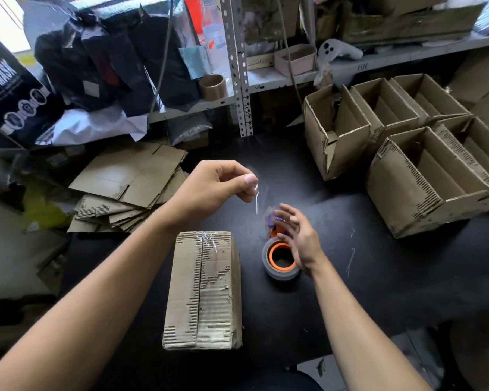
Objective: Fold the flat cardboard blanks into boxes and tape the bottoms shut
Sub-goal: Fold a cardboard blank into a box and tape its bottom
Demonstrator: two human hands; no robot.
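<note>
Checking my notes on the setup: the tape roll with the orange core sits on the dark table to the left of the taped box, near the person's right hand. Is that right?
Not quite. In the head view the tape roll sits to the right of the taped box, not the left. The rest holds: it lies on the dark table by the right hand.

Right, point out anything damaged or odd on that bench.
The box lying on the black table has its outer paper torn away in patches, baring the corrugation. The folded boxes at the right show the same stripped edges. The left hand pinches a loose strip of clear tape.
</note>
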